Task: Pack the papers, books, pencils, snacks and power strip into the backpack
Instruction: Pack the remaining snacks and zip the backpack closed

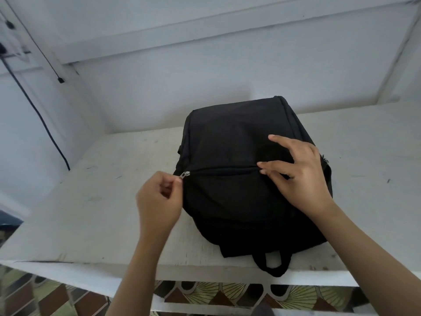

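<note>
A black backpack (237, 137) lies flat on a white table (95, 201), its carry loop (272, 263) hanging over the front edge. Across its front pocket runs a zipper line (223, 169) that looks closed. My left hand (159, 199) pinches the metal zipper pull (185, 174) at the left end of that line. My right hand (298, 176) rests on the bag's right side, fingers spread and pressing the fabric beside the zipper's right end. No papers, books, pencils, snacks or power strip are visible.
White walls enclose the table at the back and left. A black cable (34, 106) hangs down the left wall, and a small plug (61, 80) dangles from a thinner wire. Patterned floor tiles (227, 295) show below the table's front edge.
</note>
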The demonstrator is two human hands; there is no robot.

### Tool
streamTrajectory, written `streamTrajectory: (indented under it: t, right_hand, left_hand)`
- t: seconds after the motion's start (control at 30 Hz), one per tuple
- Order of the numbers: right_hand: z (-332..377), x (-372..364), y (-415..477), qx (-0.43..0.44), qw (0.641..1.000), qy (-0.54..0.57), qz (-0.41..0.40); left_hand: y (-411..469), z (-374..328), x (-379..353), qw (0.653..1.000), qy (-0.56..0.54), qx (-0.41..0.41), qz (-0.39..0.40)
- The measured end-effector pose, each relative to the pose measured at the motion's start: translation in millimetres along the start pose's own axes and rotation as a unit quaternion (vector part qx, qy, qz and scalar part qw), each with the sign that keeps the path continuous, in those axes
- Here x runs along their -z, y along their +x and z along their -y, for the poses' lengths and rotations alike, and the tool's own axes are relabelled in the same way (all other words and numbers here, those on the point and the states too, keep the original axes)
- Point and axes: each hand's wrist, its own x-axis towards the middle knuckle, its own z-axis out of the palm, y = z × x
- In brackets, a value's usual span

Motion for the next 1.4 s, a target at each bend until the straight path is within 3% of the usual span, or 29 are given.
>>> streamTrajectory:
  t: [0.13,0.23,0.4,0.6,0.77,0.93,1.03,1.4]
  right_hand:
    - [4,-1,-2,-0.002,1.0,-0.004,-0.008]
    - [3,0,-4,-0.015,1.0,-0.006,-0.007]
    - [2,0,-10,-0.06,0.995,0.071,0.037]
    - [-11,17,-20,-0.225,0.969,0.096,0.022]
    - [-41,34,-27,-0.369,0.924,0.08,0.06]
    - [-58,46,-36,-0.423,0.899,0.082,0.072]
    - [-60,51,-38,-0.456,0.882,0.113,0.033]
    - [-47,64,-46,-0.419,0.907,0.016,0.043]
  left_hand:
    - [1,9,5,0.999,0.033,0.024,0.008]
    - [5,11,-3,0.997,0.078,-0.003,0.02]
    - [10,-5,-21,0.987,0.105,-0.12,0.019]
    - [6,-27,-55,0.943,0.144,-0.254,0.159]
    - [1,-24,-70,0.916,0.211,-0.265,0.214]
    - [-2,-19,-73,0.912,0.232,-0.263,0.212]
    - [-3,-18,-73,0.911,0.235,-0.263,0.213]
    - [-5,-21,-74,0.905,0.269,-0.251,0.214]
